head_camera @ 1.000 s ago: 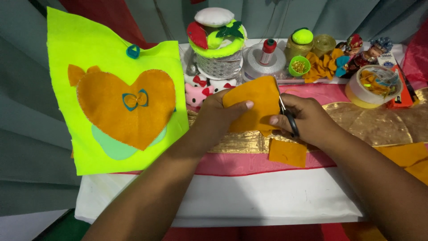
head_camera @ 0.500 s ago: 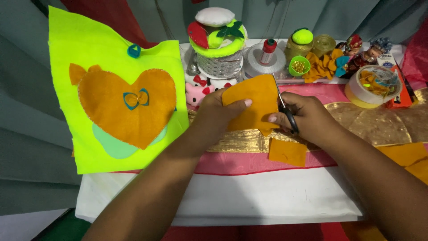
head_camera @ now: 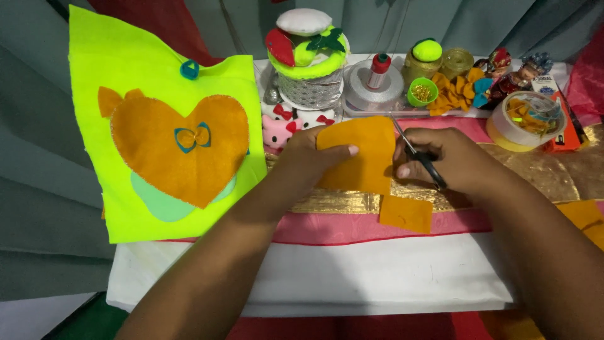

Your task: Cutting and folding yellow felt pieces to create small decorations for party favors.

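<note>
Pinching orange felt (head_camera: 358, 154), left hand (head_camera: 308, 164); right hand (head_camera: 456, 160) fingers gripping scissors (head_camera: 418, 154); green cup (head_camera: 422, 92) holding pins

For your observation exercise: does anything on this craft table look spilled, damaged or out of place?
Nothing stands out. The left hand holds the orange felt piece, the right hand works scissors, and an offcut lies below.

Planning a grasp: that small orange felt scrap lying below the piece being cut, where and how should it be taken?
Judging by its pose, pinch the small orange scrap at its lower edge, coming from the near side. It lies flat on the pink cloth, and the right hand with scissors crowds it from above.
</note>
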